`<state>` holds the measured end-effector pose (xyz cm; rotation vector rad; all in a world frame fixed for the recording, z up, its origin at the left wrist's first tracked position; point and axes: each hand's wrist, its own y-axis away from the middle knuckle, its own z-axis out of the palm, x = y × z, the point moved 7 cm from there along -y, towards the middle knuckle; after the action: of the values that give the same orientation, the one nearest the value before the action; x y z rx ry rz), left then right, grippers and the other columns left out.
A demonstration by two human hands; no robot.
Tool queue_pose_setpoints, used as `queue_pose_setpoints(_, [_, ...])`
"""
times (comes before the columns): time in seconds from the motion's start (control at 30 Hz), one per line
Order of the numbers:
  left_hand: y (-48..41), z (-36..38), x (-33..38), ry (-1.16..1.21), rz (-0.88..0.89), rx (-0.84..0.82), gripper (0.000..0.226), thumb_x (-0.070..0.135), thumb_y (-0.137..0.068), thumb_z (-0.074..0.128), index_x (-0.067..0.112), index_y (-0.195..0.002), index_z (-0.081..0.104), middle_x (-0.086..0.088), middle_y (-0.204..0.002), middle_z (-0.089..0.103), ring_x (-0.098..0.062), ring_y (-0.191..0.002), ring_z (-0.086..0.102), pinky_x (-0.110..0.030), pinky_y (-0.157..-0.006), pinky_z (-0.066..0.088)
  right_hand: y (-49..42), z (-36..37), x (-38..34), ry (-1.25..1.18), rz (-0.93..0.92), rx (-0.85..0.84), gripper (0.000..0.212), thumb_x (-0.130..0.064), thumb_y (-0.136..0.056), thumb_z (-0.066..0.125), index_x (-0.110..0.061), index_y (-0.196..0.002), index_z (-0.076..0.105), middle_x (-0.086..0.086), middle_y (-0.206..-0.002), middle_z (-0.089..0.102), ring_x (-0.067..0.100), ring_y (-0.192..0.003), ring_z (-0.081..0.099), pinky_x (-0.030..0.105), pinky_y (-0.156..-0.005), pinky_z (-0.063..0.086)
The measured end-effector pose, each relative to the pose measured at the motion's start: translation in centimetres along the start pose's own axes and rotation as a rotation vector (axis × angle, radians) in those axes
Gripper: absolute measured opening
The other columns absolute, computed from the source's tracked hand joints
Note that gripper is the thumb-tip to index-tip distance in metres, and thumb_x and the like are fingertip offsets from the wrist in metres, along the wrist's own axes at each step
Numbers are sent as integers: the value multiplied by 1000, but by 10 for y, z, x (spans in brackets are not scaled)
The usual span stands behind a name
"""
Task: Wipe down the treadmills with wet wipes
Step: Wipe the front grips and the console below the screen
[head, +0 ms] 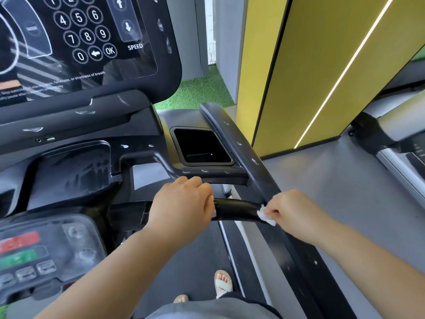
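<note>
A small white wet wipe is pinched between the fingertips of the right hand. The wipe is bunched up and is pressed on the spot where the curved black handlebar meets the long side rail. The handlebar is held by the left hand, with the fingers curled over the top of it, near the wipe but apart from it.

Just past the hands a deep black cup holder is seen. Above it to the left is the big screen with its number buttons. Shiny wet spots are seen on the rail and around the cup holder, so those parts are judged to be wiped already.

The step in hand looks like the wiping of the handlebar corner. Next, the wipe probably needs to be slid along the bar or down the rail, and pressed flat so no part is missed. A second treadmill is seen at the right, well apart.
</note>
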<state>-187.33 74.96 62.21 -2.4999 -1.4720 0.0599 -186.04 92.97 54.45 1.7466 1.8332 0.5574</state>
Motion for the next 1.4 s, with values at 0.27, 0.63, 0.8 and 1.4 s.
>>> queue_pose_setpoints(0.27, [5, 4, 6, -7, 137, -47, 35, 33, -82, 33, 20, -69, 64, 5, -63, 55, -19, -54, 51, -29, -43, 42, 20, 7, -15, -378, 17, 723, 27, -10, -93, 55, -26, -110, 69, 0, -87, 54, 24, -72, 54, 32, -66, 48])
queue_pose_setpoints(0.63, [10, 7, 10, -78, 270, -127, 32, 34, -83, 40, 16, -78, 66, 1, -68, 58, -23, -57, 56, -31, -47, 42, 52, 54, -15, -576, 196, 1180, 5, 3, -80, 70, -2, -83, 69, 10, -80, 66, 26, -66, 65, 32, -61, 57])
queue_pose_setpoints(0.8, [10, 7, 10, -110, 293, -146, 38, 35, -82, 33, 16, -78, 66, 2, -70, 60, -22, -58, 56, -32, -43, 43, 55, 103, -15, -789, 307, 1138, 7, -6, -87, 67, -5, -82, 71, 5, -80, 65, 22, -69, 62, 31, -63, 55])
queue_pose_setpoints(1.4, [16, -8, 0, -69, 285, -184, 31, 27, -89, 46, 18, -108, 69, 1, -95, 66, -25, -85, 62, -34, -63, 47, 28, 152, -20, -1844, 681, 1230, 15, -3, -90, 58, -7, -95, 71, 7, -85, 68, 18, -73, 67, 30, -72, 55])
